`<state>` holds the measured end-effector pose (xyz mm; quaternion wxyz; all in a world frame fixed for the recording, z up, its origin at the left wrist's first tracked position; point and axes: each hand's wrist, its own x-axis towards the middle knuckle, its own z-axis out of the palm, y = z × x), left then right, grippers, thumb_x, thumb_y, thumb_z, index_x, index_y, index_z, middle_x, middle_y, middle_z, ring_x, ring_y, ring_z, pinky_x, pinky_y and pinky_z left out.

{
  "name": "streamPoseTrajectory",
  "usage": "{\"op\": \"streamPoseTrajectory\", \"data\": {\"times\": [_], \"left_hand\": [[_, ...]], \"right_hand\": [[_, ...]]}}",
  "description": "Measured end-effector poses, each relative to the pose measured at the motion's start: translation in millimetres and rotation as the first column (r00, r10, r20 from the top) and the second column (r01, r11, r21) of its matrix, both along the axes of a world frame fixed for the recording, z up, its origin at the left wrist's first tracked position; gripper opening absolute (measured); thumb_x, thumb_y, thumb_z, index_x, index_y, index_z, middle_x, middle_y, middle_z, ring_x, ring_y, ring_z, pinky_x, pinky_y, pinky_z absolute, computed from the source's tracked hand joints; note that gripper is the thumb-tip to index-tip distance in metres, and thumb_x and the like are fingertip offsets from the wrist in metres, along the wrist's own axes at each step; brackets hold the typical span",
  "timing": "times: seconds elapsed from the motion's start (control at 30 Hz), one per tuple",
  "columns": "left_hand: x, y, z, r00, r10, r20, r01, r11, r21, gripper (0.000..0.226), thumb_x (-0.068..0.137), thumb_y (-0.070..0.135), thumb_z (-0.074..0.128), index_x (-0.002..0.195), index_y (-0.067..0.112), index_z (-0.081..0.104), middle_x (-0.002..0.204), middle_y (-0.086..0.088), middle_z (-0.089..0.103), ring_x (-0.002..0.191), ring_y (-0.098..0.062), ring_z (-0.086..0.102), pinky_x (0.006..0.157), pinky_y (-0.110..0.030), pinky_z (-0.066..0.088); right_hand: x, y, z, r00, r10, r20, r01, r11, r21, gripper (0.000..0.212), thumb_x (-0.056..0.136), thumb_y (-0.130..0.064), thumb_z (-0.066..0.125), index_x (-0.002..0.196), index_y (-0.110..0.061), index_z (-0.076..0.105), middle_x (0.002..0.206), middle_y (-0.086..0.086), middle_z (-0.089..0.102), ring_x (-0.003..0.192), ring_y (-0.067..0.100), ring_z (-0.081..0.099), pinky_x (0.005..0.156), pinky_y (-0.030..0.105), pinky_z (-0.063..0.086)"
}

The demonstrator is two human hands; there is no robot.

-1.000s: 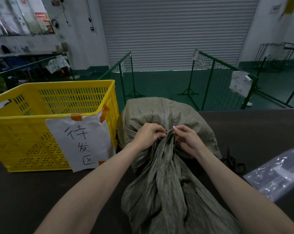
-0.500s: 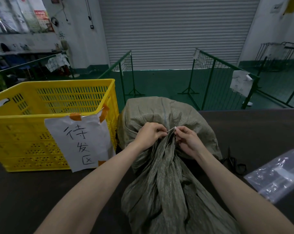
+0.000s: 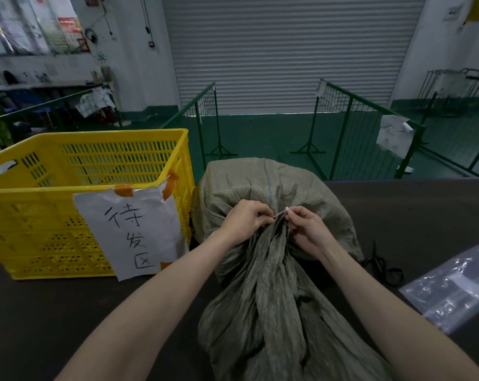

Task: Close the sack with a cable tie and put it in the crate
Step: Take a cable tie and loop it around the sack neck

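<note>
The dark counter (image 3: 54, 312) is occupied at its left far edge by the yellow crate (image 3: 40, 215), just beside the sack (image 3: 260, 284) at mid-counter. A plastic bag (image 3: 452, 292) and scissors (image 3: 381, 265) are seen rightward. The cable tie (image 3: 281, 213) at the gathered neck is pinched by the left hand (image 3: 246, 220) and right hand (image 3: 308, 229).

A grey-green woven sack (image 3: 260, 193) lies on the dark table (image 3: 68, 320), its loose neck gathered into folds. The left hand (image 3: 246, 220) and right hand (image 3: 307, 229) meet at the gathered neck, each pinching the thin white cable tie (image 3: 281, 213) that spans the gap between their fingertips. To the left of the left hand stands a yellow slatted crate (image 3: 68, 166) with a white paper sign (image 3: 128, 229) taped to its near wall. To the right of the right hand lie black scissors (image 3: 381, 266) and, further right, a clear plastic bag (image 3: 452, 290). Beyond the hands, green wire fence panels (image 3: 351, 127) stand before a closed roller shutter (image 3: 282, 50).
</note>
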<state>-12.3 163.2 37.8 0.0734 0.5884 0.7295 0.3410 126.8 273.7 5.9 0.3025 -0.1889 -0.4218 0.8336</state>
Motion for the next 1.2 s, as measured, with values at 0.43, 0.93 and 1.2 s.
{"op": "streamPoseTrajectory", "data": {"times": [0.43,0.93,1.2], "left_hand": [[-0.3,0.1,-1.4,1.0,-0.01,-0.009,0.01,1.0,0.022,0.014,0.082,0.023,0.07,0.09,0.013,0.075,0.087,-0.003,0.073,0.082,-0.016,0.066,0.079,-0.041,0.052],[0.5,-1.8,-5.2,1.0,-0.005,0.01,0.005,1.0,0.007,0.014,0.084,0.027,0.069,0.091,0.017,0.074,0.087,0.002,0.072,0.082,-0.012,0.064,0.078,-0.042,0.053],[10.6,-2.7,-1.6,0.999,0.051,0.016,-0.051,0.999,-0.014,0.017,0.085,0.035,0.066,0.092,0.02,0.068,0.081,0.008,0.064,0.075,-0.009,0.057,0.07,-0.031,0.047]], "right_hand": [[0.1,3.7,-2.1,0.981,0.08,0.179,-0.094,0.993,0.071,0.013,0.086,0.002,0.056,0.079,-0.006,0.065,0.062,0.003,0.063,0.052,0.01,0.056,0.057,0.021,0.049],[7.5,9.4,25.8,0.917,-0.01,0.4,-0.099,0.963,0.25,0.019,0.086,-0.02,0.059,0.068,-0.013,0.061,0.063,0.001,0.051,0.049,0.014,0.042,0.049,0.026,0.028],[9.3,2.4,36.6,0.843,-0.128,0.522,-0.154,0.873,0.462,0.013,0.085,-0.007,0.062,0.073,-0.008,0.067,0.064,0.005,0.057,0.049,0.013,0.045,0.043,0.018,0.035]]}}
